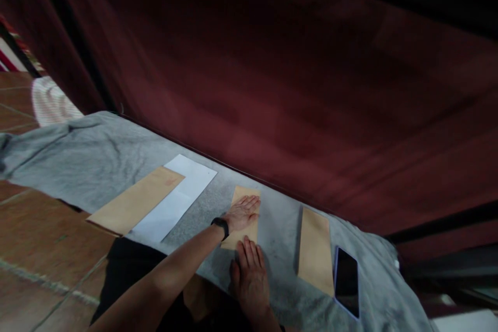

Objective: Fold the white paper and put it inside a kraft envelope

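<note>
A small tan paper piece [229, 243], perhaps a folded sheet or an envelope, lies on the grey cloth in front of me. Flat across its middle rests my left hand [241, 215], fingers stretched out and a dark band on the wrist. My right hand [251, 276] lies palm down at the near edge of that paper, its fingertips touching the edge and its thumb apart. To the right is a second tan paper piece [315, 249]. On the left, a larger tan paper piece [136, 199] partly covers a white sheet [187, 192].
A phone [347, 281] with a purple edge lies right of the second tan piece. Grey cloth [93, 150] covers the narrow surface. Behind it hangs a dark red curtain [252, 88]. Brown floor tiles [35, 249] and a whitish striped cloth [54, 101] appear at left.
</note>
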Available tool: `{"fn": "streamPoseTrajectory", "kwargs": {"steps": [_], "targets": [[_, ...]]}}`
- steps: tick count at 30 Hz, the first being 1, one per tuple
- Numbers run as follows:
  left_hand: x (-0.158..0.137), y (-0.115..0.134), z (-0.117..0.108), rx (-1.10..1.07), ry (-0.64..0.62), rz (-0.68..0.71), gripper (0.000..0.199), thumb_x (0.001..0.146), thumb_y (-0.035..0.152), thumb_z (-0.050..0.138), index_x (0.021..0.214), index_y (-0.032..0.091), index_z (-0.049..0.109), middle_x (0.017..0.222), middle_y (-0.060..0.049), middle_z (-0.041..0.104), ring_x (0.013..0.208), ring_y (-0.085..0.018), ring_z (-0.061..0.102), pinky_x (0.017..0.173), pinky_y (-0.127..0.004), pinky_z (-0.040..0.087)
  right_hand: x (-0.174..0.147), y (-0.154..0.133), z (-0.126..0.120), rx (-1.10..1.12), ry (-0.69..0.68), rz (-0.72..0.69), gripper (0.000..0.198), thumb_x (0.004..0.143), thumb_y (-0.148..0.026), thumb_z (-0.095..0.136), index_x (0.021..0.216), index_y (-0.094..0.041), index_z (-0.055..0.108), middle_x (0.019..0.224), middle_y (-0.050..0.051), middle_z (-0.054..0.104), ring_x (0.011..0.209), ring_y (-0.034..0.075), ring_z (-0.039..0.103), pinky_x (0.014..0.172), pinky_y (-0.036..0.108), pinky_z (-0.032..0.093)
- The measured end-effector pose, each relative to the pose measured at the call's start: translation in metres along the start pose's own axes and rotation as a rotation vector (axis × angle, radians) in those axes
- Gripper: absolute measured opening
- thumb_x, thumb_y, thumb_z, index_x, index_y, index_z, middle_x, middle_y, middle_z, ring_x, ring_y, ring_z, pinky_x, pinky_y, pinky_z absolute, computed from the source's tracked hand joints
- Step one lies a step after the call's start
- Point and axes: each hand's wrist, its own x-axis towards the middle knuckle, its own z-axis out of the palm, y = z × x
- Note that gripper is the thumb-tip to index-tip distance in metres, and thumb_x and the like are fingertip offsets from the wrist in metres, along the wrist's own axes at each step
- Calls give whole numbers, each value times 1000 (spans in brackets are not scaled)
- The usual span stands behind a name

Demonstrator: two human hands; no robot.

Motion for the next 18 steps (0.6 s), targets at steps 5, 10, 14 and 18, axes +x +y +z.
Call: {"fn": "streamPoseTrajectory", "kwargs": {"steps": [5,10,14,18], "targets": [[-19,12,-5,-37,-54,32,52,99,36,38,148,18,41,157,-9,39,146,-19,31,120,-37,19,-6,9,1,102,-21,37,40,101,-26,39,136,-23,57,141,7,59,133,24,51,112,47,43],[-37,24,-6,-63,-62,34,51,97,34,43,146,18,43,154,-10,44,143,-19,37,118,-36,24,13,43,8,276,129,139,43,102,-25,29,136,-21,56,137,12,61,128,22,56,103,43,50],[-57,39,-11,-110,48,91,39,97,32,47,133,21,57,142,-9,58,134,-20,49,115,-37,32,64,72,15,216,36,40,46,103,-25,26,141,-21,52,141,9,58,131,18,53,107,41,48],[-75,53,-22,-135,69,156,32,98,32,48,122,23,66,130,-8,66,124,-21,58,112,-38,38,112,86,24,-57,-198,-140,49,102,-21,27,146,-12,45,151,14,46,143,18,37,115,42,37]]}}
